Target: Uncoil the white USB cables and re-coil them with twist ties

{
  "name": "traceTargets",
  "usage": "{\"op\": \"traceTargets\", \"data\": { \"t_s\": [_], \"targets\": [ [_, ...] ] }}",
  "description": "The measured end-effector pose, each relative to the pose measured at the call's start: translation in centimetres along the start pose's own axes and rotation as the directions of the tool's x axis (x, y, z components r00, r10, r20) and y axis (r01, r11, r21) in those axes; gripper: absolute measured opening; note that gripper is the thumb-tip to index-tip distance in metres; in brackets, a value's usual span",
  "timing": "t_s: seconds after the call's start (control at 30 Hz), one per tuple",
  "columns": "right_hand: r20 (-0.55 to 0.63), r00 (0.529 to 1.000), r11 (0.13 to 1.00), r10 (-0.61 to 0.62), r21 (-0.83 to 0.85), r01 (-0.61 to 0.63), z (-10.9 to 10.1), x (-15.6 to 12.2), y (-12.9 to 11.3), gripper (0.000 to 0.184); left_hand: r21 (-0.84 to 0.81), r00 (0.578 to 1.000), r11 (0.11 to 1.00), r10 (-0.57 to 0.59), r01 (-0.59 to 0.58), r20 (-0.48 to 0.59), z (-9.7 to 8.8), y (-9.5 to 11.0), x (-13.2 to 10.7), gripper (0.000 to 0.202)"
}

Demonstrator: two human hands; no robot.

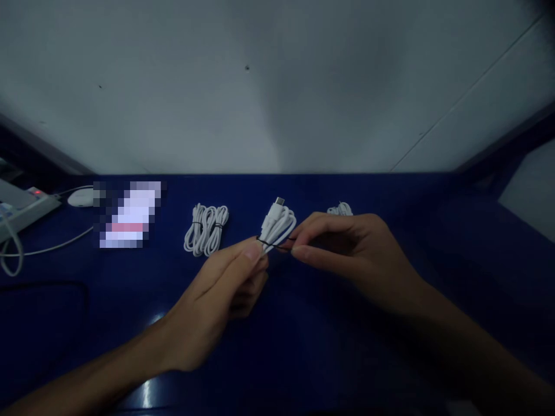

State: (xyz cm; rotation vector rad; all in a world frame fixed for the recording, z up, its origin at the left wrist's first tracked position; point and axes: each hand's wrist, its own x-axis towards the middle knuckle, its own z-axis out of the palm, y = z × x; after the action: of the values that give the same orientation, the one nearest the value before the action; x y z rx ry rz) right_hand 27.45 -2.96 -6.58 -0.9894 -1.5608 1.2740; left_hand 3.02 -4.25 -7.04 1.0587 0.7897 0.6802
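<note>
My left hand (229,289) pinches the lower end of a coiled white cable (277,225), whose plug points up and away from me. A thin black tie (271,241) crosses the coil where I hold it. My right hand (347,248) pinches the tie's end on the right side of the coil, fingers closed. Both hands hover over the dark blue table (303,346). A second coiled white cable (206,230), bound with black ties, lies on the table to the left. A third white coil (340,209) shows partly behind my right hand.
A blurred-out flat item (128,215) lies at the left. Further left are a white mouse (80,197), a power strip with a red light (26,205) and loose white cords (13,254). A pale wall (277,86) rises behind the table.
</note>
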Motion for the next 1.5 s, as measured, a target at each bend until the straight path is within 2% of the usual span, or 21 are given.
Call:
{"op": "traceTargets", "data": {
  "t_s": [0.1, 0.27, 0.47, 0.57, 0.7, 0.83, 1.1, 1.37, 1.5],
  "targets": [
    [-0.01, 1.0, 0.999, 0.015, 0.03, -0.015, 0.1, -0.1, 0.1, 0.011, -0.02, 1.0, 0.999, -0.028, 0.029, 0.009, -0.5, -0.3, 0.2, 0.05],
    [-0.015, 0.999, 0.997, 0.049, 0.056, -0.048, 0.3, 0.0, 0.0, 0.008, -0.026, 0.999, 1.0, 0.0, 0.001, 0.04, -0.5, -0.3, 0.5, 0.051],
    [0.011, 1.0, 1.0, 0.006, 0.002, -0.006, 0.5, -0.1, -0.2, 0.007, -0.001, 1.0, 1.0, 0.018, -0.018, 0.011, -0.3, 0.0, 0.8, 0.055],
    [0.06, 0.998, 1.0, 0.004, 0.028, -0.006, 0.7, -0.4, -0.3, 0.015, 0.037, 0.999, 0.999, 0.039, -0.039, 0.007, -0.3, 0.0, 0.9, 0.054],
    [0.151, 0.985, 0.987, 0.078, 0.13, -0.098, 0.8, -0.5, -0.4, 0.033, 0.146, 0.999, 0.988, 0.047, -0.045, -0.01, 0.0, -0.2, 0.8, 0.051],
    [0.212, 0.968, 0.96, 0.137, 0.211, -0.182, 1.0, -0.3, -0.1, 0.019, 0.297, 1.0, 0.955, 0.017, -0.016, -0.002, 0.2, -0.5, 0.5, 0.047],
    [0.333, 0.923, 0.935, 0.194, 0.221, -0.276, 0.7, 0.0, -0.1, 0.008, 0.388, 0.998, 0.919, 0.056, -0.066, 0.038, 0.8, 0.0, 0.4, 0.05],
    [0.305, 0.942, 0.939, 0.142, 0.26, -0.225, 1.0, 0.2, 0.0, 0.011, 0.278, 0.999, 0.959, 0.049, -0.046, -0.006, 0.7, -0.8, 0.2, 0.046],
    [0.233, 0.966, 0.952, 0.11, 0.255, -0.17, 1.6, 0.0, 0.1, 0.007, 0.168, 0.998, 0.984, 0.062, -0.058, -0.019, 0.7, -1.0, 0.4, 0.047]
  ]
}}
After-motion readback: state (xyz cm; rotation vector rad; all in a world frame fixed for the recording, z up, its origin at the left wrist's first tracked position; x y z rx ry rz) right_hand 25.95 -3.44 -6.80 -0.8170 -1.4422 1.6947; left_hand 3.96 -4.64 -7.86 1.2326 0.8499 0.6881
